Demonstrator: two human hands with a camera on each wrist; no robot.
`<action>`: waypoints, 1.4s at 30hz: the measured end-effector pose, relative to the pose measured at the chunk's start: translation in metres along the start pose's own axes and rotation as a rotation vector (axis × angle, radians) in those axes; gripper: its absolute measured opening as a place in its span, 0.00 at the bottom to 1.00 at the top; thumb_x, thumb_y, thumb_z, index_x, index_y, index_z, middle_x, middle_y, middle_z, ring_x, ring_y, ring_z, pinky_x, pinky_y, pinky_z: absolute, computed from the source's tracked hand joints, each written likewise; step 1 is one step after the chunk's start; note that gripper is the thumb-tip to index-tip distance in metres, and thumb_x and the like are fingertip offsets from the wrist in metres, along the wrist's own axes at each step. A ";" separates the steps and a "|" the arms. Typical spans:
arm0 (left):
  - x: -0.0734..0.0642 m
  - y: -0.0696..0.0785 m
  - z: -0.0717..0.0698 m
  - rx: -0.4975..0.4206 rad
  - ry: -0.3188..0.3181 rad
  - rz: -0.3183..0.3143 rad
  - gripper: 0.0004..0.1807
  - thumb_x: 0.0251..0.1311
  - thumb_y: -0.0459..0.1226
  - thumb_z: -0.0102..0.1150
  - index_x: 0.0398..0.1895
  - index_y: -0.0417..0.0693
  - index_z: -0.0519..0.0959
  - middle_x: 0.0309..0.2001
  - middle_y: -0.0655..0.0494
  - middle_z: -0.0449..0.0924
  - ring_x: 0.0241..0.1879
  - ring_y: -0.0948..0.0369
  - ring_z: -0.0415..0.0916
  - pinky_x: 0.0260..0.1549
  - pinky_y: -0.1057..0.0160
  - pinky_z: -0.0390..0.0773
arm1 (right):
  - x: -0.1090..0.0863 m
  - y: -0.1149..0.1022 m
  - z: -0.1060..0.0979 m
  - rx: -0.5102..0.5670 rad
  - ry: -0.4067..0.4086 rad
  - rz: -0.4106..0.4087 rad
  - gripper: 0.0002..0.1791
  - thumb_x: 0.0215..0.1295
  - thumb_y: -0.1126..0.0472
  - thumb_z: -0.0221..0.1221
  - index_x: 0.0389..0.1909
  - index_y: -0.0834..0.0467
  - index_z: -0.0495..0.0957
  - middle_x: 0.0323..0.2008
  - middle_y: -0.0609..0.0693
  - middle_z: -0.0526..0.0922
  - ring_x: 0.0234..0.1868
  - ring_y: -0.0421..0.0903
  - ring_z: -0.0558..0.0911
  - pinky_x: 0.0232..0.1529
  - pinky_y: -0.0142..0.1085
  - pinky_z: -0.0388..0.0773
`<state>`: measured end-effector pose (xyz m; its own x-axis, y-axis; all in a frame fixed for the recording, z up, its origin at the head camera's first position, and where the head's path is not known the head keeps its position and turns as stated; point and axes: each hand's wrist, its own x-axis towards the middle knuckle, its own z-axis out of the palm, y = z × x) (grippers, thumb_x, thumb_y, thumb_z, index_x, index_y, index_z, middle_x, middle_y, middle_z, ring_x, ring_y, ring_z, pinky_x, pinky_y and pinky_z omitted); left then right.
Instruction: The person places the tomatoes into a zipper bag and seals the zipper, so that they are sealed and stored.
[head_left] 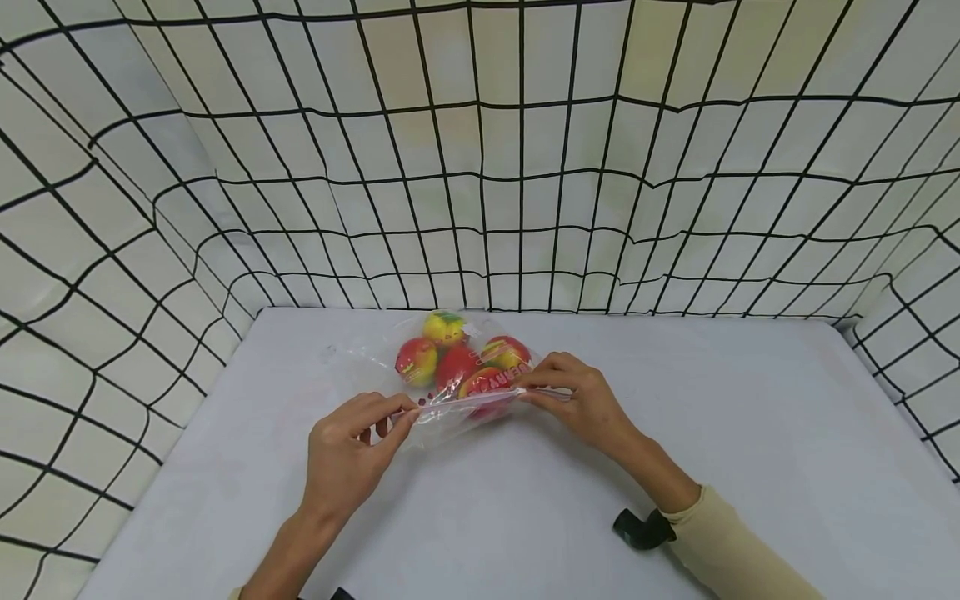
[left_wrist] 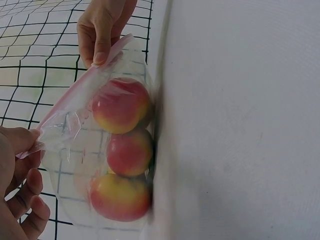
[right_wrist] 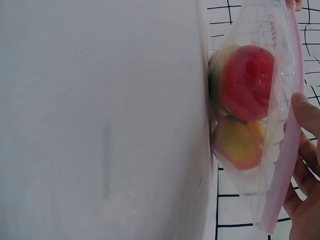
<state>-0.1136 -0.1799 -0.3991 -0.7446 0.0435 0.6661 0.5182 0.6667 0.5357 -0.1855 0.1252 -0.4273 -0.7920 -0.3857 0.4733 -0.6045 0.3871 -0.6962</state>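
Observation:
A clear zip bag point(head_left: 450, 425) with a pink seal strip point(right_wrist: 283, 185) lies on the white table, its mouth toward me. Inside are several red and yellow fruits, apple- or mango-like, such as a round one point(head_left: 416, 362) at the left and another point(left_wrist: 121, 105) in the left wrist view. My left hand point(head_left: 350, 450) pinches the left end of the seal between thumb and index finger, the other fingers loosely bent. Farther right along the same strip, my right hand point(head_left: 581, 400) pinches it between thumb and fingers. Red printing on the bag partly covers the fruits.
The white table point(head_left: 735, 417) extends around the bag on both sides. Black netting point(head_left: 480, 175) over pale walls rises behind the table and along its left and right sides. A black curved piece point(head_left: 643, 530) sits at the right sleeve cuff.

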 end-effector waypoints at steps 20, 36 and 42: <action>-0.001 0.001 -0.001 -0.018 0.008 0.000 0.12 0.50 0.32 0.81 0.35 0.58 0.91 0.21 0.69 0.77 0.25 0.69 0.69 0.22 0.77 0.68 | -0.003 0.005 -0.007 -0.007 0.016 -0.033 0.15 0.55 0.69 0.75 0.44 0.54 0.91 0.38 0.46 0.86 0.43 0.41 0.78 0.37 0.32 0.78; -0.002 0.000 -0.003 -0.022 0.009 -0.017 0.13 0.50 0.31 0.80 0.35 0.58 0.91 0.22 0.68 0.79 0.25 0.69 0.70 0.22 0.77 0.68 | -0.005 0.009 -0.011 0.013 0.023 0.012 0.14 0.55 0.69 0.75 0.42 0.53 0.91 0.36 0.46 0.85 0.42 0.41 0.79 0.38 0.32 0.80; -0.001 0.000 -0.003 -0.017 0.014 -0.012 0.13 0.50 0.32 0.81 0.36 0.58 0.91 0.22 0.68 0.79 0.25 0.69 0.70 0.22 0.77 0.68 | -0.005 0.007 -0.012 0.024 0.027 0.016 0.14 0.55 0.69 0.75 0.42 0.53 0.91 0.36 0.46 0.85 0.42 0.42 0.79 0.37 0.27 0.78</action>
<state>-0.1113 -0.1824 -0.3986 -0.7449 0.0255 0.6667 0.5165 0.6546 0.5520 -0.1872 0.1396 -0.4282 -0.8036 -0.3567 0.4765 -0.5901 0.3730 -0.7160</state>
